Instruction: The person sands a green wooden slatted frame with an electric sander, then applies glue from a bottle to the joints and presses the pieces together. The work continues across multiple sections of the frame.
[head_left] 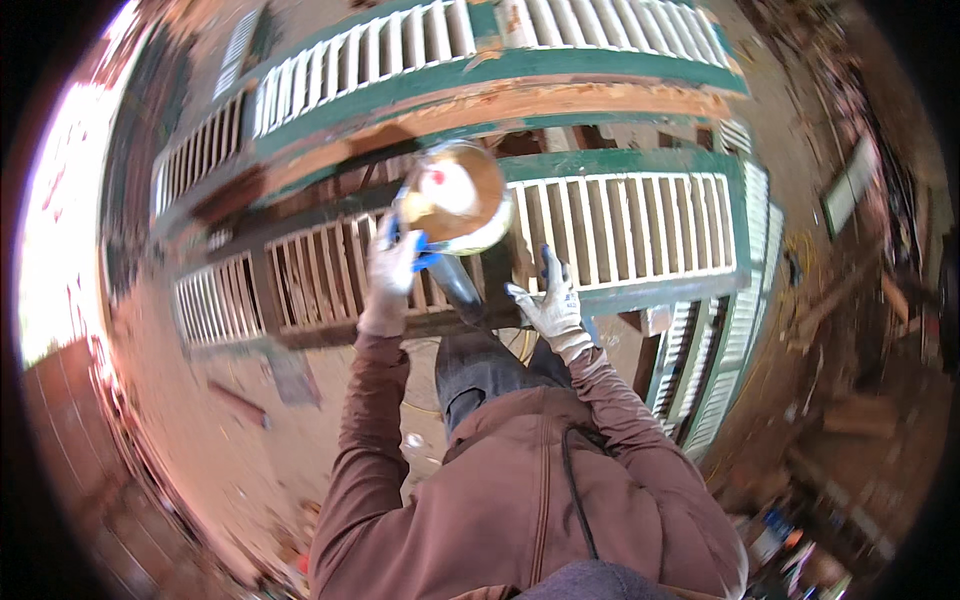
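My left hand, in a white glove with blue fingertips, is closed on the near left edge of a round can. Motion blurs the can; brown and whitish patches show inside its rim. Just below it a dark, smooth cylinder-like thing lies over the louvres; its kind I cannot make out. My right hand, gloved alike, has its fingers apart and holds nothing. It is at the near edge of a green-framed louvred shutter, whose slats are white on the right and bare brown on the left.
Beyond lies another green and white shutter, with bare wood along its near edge. More shutters lean at the right. A brown bar lies on the ground at left. Scrap boards and debris cover the right side.
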